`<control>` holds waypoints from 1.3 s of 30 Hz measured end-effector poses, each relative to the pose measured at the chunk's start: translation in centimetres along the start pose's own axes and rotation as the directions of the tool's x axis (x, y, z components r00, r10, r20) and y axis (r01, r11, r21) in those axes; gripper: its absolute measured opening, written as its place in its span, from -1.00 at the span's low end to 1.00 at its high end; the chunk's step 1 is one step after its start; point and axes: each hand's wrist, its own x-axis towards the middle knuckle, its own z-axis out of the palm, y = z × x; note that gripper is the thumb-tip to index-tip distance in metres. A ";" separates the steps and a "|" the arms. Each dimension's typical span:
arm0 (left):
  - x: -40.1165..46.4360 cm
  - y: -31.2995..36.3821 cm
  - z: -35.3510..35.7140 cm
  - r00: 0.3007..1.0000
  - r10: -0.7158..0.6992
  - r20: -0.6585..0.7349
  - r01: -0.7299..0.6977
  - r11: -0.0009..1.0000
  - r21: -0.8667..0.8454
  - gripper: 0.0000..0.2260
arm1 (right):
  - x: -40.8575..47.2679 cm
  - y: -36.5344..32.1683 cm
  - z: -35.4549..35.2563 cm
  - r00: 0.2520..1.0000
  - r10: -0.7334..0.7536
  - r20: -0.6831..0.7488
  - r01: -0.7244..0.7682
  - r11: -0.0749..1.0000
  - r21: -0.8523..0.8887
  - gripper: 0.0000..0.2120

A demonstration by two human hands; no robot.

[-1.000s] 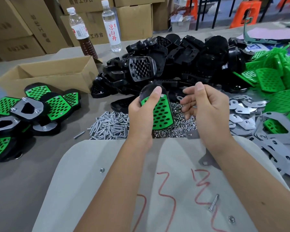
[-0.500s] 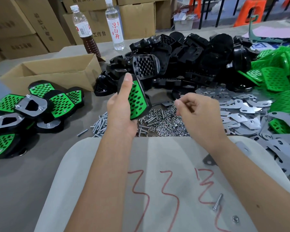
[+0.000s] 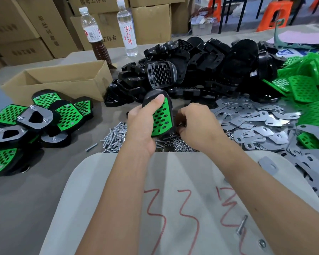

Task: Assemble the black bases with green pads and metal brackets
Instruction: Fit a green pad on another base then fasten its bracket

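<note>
Left hand [image 3: 142, 129] grips black base [image 3: 156, 96] with green pad [image 3: 161, 116] seated, held tilted over the nut pile [image 3: 175, 144], thumb across the pad. Right hand [image 3: 197, 124] has curled fingers beside its edge, possibly pinching a nut; cannot tell. Base looks light, rigid plastic; best gripped by the rim.

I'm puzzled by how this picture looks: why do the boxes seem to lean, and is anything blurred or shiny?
Head view: the wide lens bends the edges, so the stacked boxes lean; the orange stools at the top right are smeared by blur; the metal brackets catch pale glare; the left hand gripping the green-padded base looks sharp; shadows are soft.
</note>
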 end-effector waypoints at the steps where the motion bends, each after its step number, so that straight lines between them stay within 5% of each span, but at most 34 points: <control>1: -0.1 -0.1 0.2 1.000 0.009 -0.005 -0.009 1.000 0.006 -0.84 | 0.0 0.3 0.0 1.000 0.001 -0.028 0.000 1.000 0.025 -0.80; 6: -0.3 -1.2 1.2 0.997 0.070 0.013 -0.071 0.995 0.072 -0.90 | -0.5 2.9 -0.7 0.937 0.165 -0.307 -0.021 0.907 0.421 -0.84; 12: -0.5 -2.2 1.9 0.989 0.105 0.102 -0.124 0.970 0.210 -0.91 | -1.8 3.3 -1.0 0.870 0.279 -0.407 0.153 0.630 0.761 -0.94; 16: -1.0 -2.6 2.6 0.966 0.186 0.179 -0.232 0.930 0.286 -0.74 | -1.8 3.0 -0.7 0.853 0.205 -0.479 0.221 0.690 0.689 -0.93; 23: -1.9 -3.1 3.5 0.904 0.359 0.233 -0.423 0.835 0.353 -0.77 | -1.8 2.9 -0.7 0.832 0.190 -0.521 0.262 0.693 0.671 -0.85; 39: -2.5 -3.7 4.2 0.860 0.467 0.207 -0.509 0.749 0.424 -0.78 | -1.8 2.7 -0.2 0.745 0.054 -0.665 0.331 0.836 0.438 -0.92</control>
